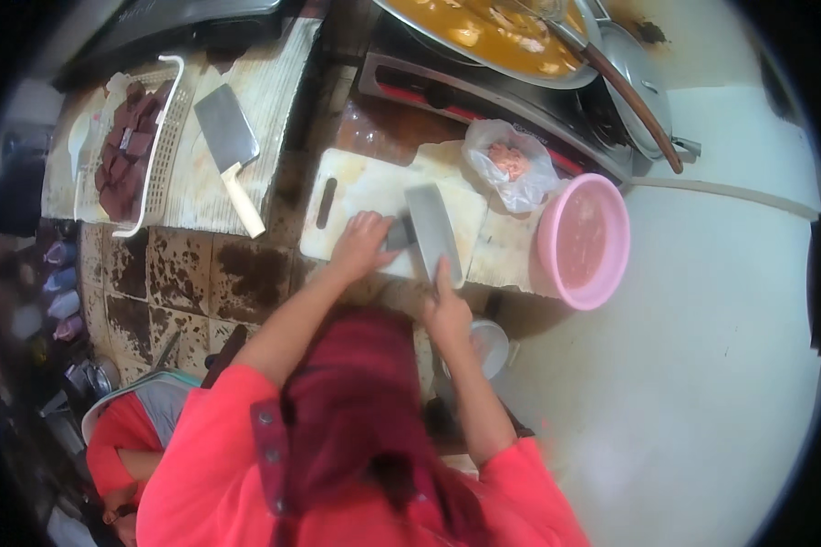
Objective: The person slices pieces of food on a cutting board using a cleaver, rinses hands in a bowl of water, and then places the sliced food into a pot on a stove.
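Observation:
A cleaver (431, 230) with a broad grey blade stands over the white cutting board (337, 232). Its handle is inside my right hand (448, 319), which is closed around it with one finger stretched along the blade's base. To the left of the blade, my left hand (365, 244) presses its bent fingers onto a small dark grey piece (400, 233) on the board. That piece touches or nearly touches the blade; its kind cannot be made out. Beyond the board lies a clear plastic bag (534, 178) with pinkish minced meat (509, 162) in it.
A pink basin (622, 228) of cloudy liquid stands right. Ahead, a large pan (520, 77) of orange-brown broth sits on the stove (401, 77), a wooden-handled utensil (629, 96) across its rim. Left are another cleaver (228, 128) and a white basket (169, 137) of dark red-brown blocks. Someone sits lower left.

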Motion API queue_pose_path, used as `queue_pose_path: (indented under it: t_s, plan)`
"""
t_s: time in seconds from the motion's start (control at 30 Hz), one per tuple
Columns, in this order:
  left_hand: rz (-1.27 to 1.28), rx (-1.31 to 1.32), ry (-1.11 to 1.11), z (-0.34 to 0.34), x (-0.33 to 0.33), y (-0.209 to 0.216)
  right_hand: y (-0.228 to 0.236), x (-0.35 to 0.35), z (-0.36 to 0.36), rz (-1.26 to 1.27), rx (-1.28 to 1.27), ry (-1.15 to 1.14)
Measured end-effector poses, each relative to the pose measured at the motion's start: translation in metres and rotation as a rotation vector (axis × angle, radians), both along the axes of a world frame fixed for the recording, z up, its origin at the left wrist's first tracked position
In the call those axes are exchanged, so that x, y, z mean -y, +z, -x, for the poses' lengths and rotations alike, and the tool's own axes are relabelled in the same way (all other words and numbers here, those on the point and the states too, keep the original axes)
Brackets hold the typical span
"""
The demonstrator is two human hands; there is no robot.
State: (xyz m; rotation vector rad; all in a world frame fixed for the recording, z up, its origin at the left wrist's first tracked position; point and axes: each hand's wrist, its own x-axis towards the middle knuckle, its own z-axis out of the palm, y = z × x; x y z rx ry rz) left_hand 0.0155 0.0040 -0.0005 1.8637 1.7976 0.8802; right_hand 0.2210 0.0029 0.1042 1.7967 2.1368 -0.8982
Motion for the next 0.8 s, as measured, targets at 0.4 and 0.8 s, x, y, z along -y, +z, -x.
queue_pose_path:
  t_s: [0.4,0.8]
  plan:
    - [0.003,-0.004,-0.012,-0.006,-0.004,0.004,-0.028,-0.018,0.026,-0.076,-0.013,0.029]
    - [0.042,-0.010,-0.053,-0.006,-0.002,0.000,-0.031,-0.022,0.043,-0.080,-0.031,0.023]
